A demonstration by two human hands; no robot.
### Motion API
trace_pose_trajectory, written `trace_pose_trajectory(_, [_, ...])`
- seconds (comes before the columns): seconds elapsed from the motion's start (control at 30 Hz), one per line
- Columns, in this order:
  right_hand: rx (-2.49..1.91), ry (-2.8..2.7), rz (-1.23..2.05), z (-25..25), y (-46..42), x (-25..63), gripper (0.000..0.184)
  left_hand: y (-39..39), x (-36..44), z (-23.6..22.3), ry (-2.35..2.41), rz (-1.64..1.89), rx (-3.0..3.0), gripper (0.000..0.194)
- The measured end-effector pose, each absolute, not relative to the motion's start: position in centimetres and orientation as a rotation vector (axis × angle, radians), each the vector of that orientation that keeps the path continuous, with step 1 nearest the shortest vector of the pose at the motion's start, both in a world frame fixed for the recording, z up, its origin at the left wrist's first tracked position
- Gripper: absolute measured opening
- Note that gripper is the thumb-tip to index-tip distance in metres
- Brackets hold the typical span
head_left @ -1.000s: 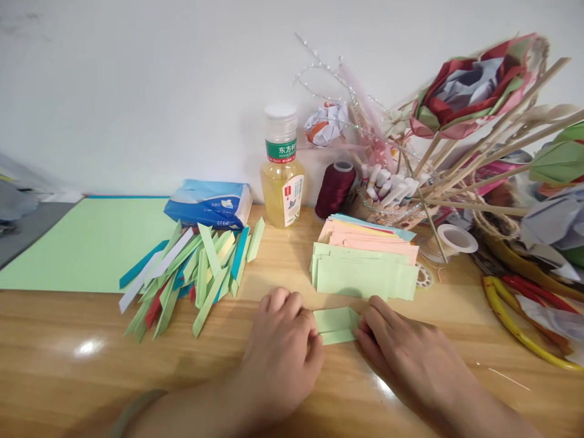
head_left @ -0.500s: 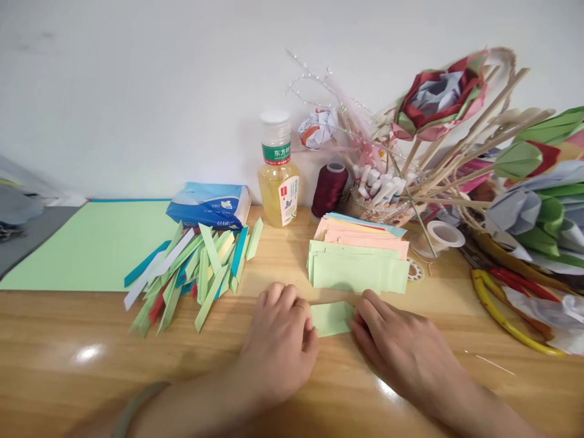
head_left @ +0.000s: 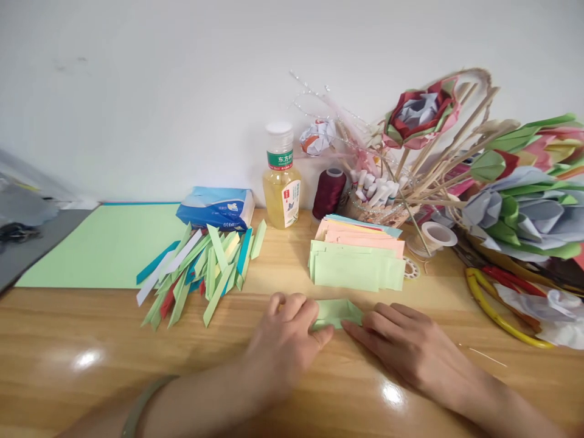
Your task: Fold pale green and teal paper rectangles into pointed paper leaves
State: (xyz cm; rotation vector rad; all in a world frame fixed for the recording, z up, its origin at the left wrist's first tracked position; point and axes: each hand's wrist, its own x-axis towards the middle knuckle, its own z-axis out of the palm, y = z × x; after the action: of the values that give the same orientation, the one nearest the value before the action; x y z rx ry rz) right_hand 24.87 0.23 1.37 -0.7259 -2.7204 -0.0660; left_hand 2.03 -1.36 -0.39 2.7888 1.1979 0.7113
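Observation:
A small piece of folded green paper (head_left: 335, 312) lies on the wooden table between my two hands. My left hand (head_left: 292, 325) grips its left end, with the fingers on top and the thumb along the near edge. At the right end, my right hand (head_left: 396, 337) pinches the paper, its thumb at the near edge and the other fingers curled. Creases show across the paper, and its ends are partly hidden by my fingers. Just beyond it lies a stack of cut paper rectangles (head_left: 344, 267), green in front, with pink, yellow and blue behind.
Folded paper strips (head_left: 214, 264) are heaped at the left, by a large green sheet (head_left: 91, 249) and a blue tissue pack (head_left: 214, 207). Behind stand a drink bottle (head_left: 281, 188) and a maroon thread spool (head_left: 329, 193). Paper flowers (head_left: 420, 112) and yellow-handled scissors (head_left: 495, 319) occupy the right.
The view has shifted a little. My thumbs have moved inward along the near edge of the green paper, and its near edge is now folded up.

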Motion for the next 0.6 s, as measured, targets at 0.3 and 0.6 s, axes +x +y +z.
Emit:
trace_pose_trajectory(0.3, [-0.677, -2.782, 0.23, 1.1, 0.9, 26.5, 0.032, -2.1, 1.4, -0.3, 1.219, 0.806, 2.99, 0.023])
trace_pose_trajectory(0.6, [-0.69, -2.782, 0.36, 1.6, 1.2, 26.9, 0.036, -1.9, 0.5, -0.4, 1.073, 0.725, 2.982, 0.016])
